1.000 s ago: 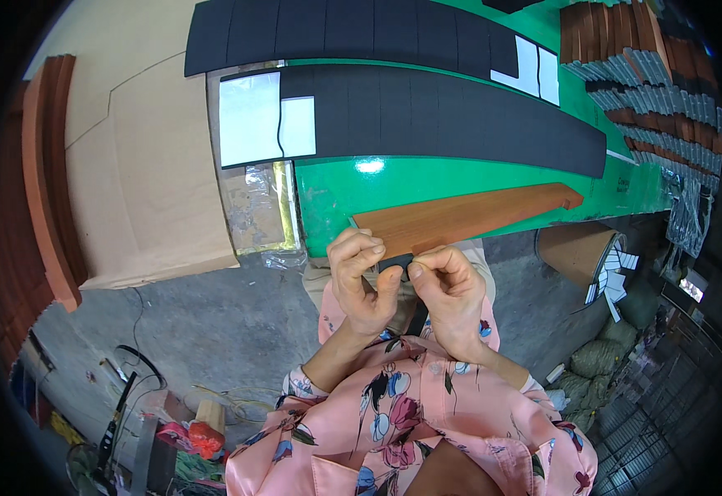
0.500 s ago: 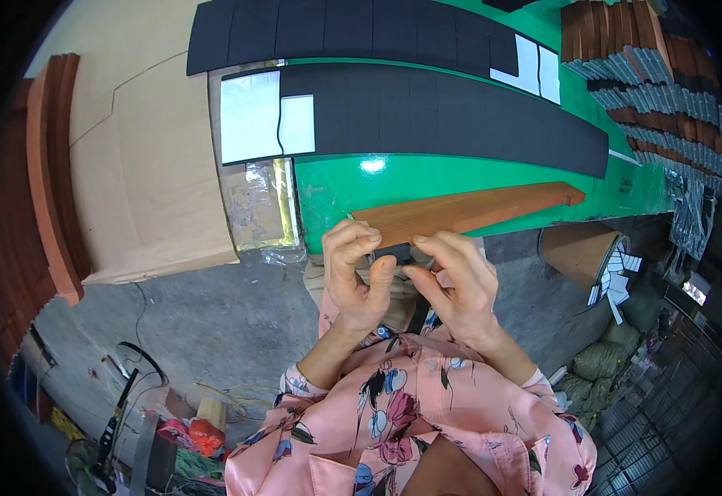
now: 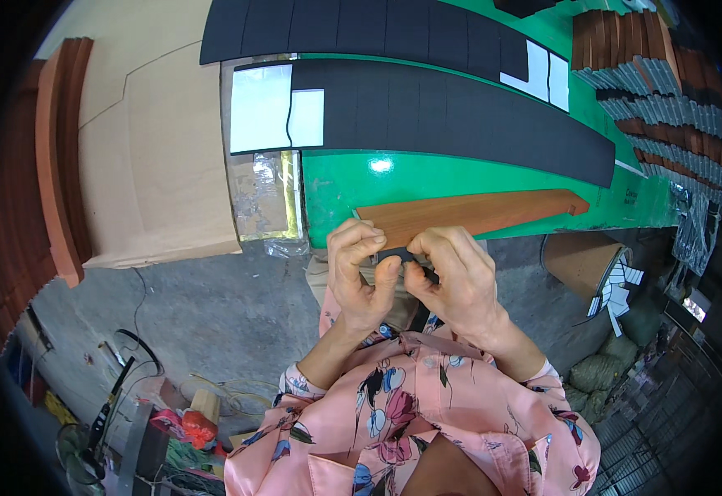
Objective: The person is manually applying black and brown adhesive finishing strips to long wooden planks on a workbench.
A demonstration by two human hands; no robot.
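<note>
A small black piece (image 3: pixel 393 253), like a bit cut from the black sheets, is pinched between both hands at the table's near edge. My left hand (image 3: pixel 358 273) grips its left end between thumb and fingers. On the other end, my right hand (image 3: pixel 458 273) has thumb and fingertips closed, partly hiding it. Just beyond my fingers lies a long reddish-brown wooden slat (image 3: pixel 476 213), with a notched right end. Whether my fingertips touch the slat I cannot tell.
Two scored black sheets (image 3: pixel 460 116) with white backing patches (image 3: pixel 260 107) lie on the green tabletop (image 3: pixel 336 178). Brown cardboard (image 3: pixel 162 182) and wooden pieces (image 3: pixel 61 157) are at left. Stacked slats (image 3: pixel 625 50) stand far right, above a bin (image 3: pixel 571 260) with white scraps.
My right thumb and fingers have closed in and curled tighter around the black piece's right end. The left hand keeps its pinch. The view has shifted slightly.
</note>
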